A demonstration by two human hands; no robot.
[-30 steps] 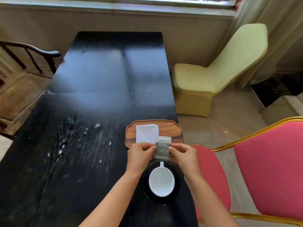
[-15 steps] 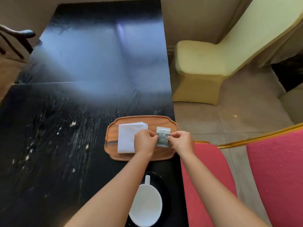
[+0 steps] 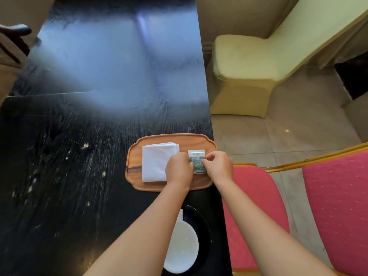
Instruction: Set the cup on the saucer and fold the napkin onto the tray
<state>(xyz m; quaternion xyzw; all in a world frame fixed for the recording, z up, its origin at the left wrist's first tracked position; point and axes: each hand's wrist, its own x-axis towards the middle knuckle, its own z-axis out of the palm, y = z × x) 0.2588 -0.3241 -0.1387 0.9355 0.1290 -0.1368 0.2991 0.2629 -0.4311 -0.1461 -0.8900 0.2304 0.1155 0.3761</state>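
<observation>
both hands are on a small grey and white sachet (image 3: 196,161) over the right half of the tray (image 3: 171,139). it carries a band of dark printed characters near its top edge, too small to read, and pale dots lower down. the left hand (image 3: 179,170) pinches its left edge with curled fingers, the right hand (image 3: 219,166) pinches the right edge between thumb and fingertips; both are closed on it. whether the sachet touches the tray floor, i cannot tell.

compared with half a second ago, very little differs: the hands and sachet sit in the same spot over the tray. a second ago they held the sachet nearer, above the cup, and the view looked further up the room.

the tray is warm brown wood, smooth, with a raised rim and scalloped corners, close to the right edge of the table (image 3: 79,156). the white napkin (image 3: 156,162) lies folded into a layered rectangle on the tray's left half, its near right corner under the left hand. the white cup (image 3: 183,248), round and glossy, stands on the black saucer (image 3: 203,226) near the table's near edge, handle pointing toward the tray, partly behind the left forearm. the table is black, grainy wood with pale scuffs and window glare. beside it stand red cushioned chairs with gold frames (image 3: 258,206).
</observation>
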